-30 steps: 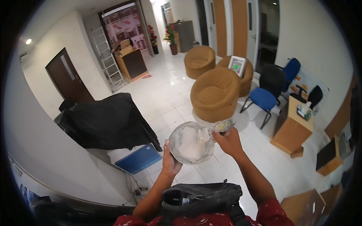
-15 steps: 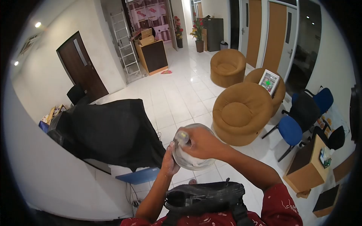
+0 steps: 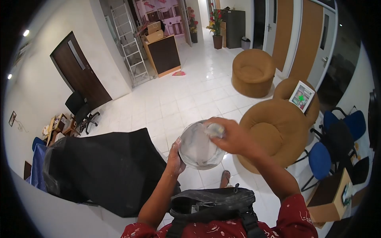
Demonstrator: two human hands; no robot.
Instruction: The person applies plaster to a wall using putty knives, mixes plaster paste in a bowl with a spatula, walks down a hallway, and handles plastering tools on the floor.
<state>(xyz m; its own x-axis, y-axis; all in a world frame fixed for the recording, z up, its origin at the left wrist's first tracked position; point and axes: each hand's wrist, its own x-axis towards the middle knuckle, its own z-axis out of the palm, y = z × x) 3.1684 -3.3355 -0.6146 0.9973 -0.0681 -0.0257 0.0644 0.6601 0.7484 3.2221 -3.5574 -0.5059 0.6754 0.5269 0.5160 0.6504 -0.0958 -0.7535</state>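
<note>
A round, whitish-smeared tub (image 3: 185, 152) is held in front of my body, its inside coated with pale paste or powder. My left hand (image 3: 176, 160) grips the tub's left side, with the thumb near the rim. Over the right part of the rim, my right hand (image 3: 234, 137) is closed around a tool with a clear handle (image 3: 216, 129). The tool's working end is hard to make out against the pale inside of the tub.
A black cloth (image 3: 107, 166) drapes over something at left. Brown round armchairs (image 3: 274, 133) stand at right, one bearing a framed picture (image 3: 302, 97). Beyond them are blue chairs (image 3: 319, 160) and a desk (image 3: 329, 198). A ladder (image 3: 129, 43) leans near a wooden counter (image 3: 163, 55).
My right hand has moved right with the tool, uncovering more of the tub's inside. The camera view has shifted, and a sandalled foot shows more below the tub.
</note>
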